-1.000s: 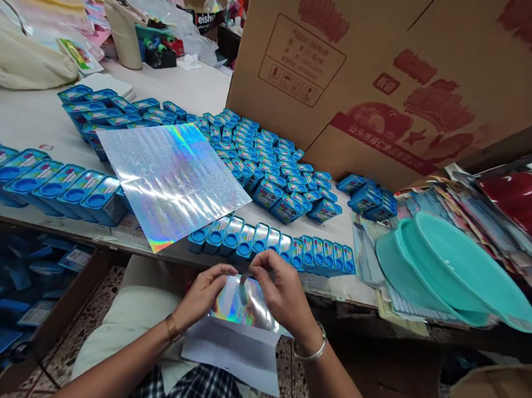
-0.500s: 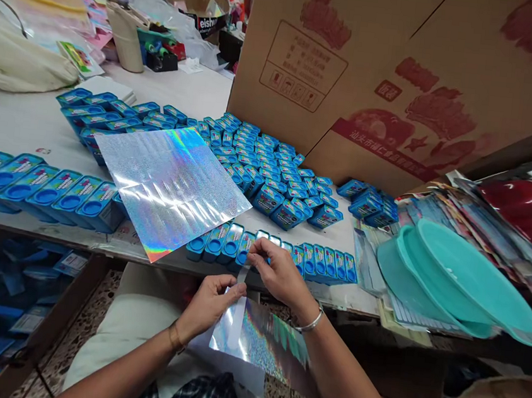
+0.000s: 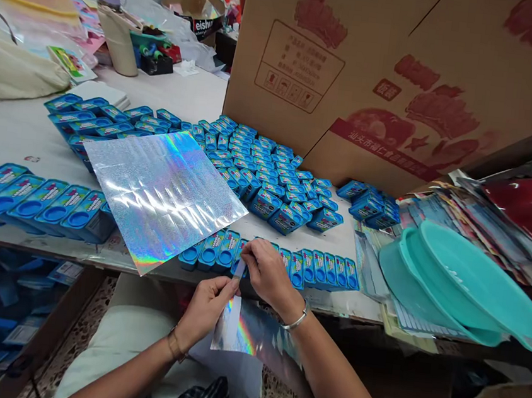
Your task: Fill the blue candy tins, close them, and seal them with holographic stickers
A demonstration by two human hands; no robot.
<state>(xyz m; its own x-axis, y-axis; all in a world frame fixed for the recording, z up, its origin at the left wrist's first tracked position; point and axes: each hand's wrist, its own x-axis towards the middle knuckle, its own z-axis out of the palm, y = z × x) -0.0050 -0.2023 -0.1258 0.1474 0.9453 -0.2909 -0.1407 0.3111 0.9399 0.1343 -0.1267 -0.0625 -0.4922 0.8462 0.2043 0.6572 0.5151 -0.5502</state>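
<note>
Over my lap, my left hand point(image 3: 207, 310) pinches the edge of a shiny holographic sheet point(image 3: 244, 339) between thumb and fingers. A narrow pale strip point(image 3: 239, 270) rises from that edge, its upper end pinched by my right hand point(image 3: 270, 275). Below the strip, a white band point(image 3: 232, 322) runs along the sheet's side. Just beyond my hands, a row of small blue boxes point(image 3: 213, 250) with round recesses lines the table's front edge, partly hidden by my right hand. A second, larger holographic sheet point(image 3: 162, 191) lies on top of the boxes to the left.
More blue boxes point(image 3: 273, 174) crowd the table before a large cardboard carton point(image 3: 303, 63). At the right are turquoise basins point(image 3: 467, 277) beside stacked printed sheets point(image 3: 463, 220). A bin of blue packages point(image 3: 3, 298) sits below the table at the left.
Both hands have shifted slightly left, still pinching the sheet and the strip. The sheet in my lap has tilted, with its rainbow glare changed. The camera view has moved a little.
</note>
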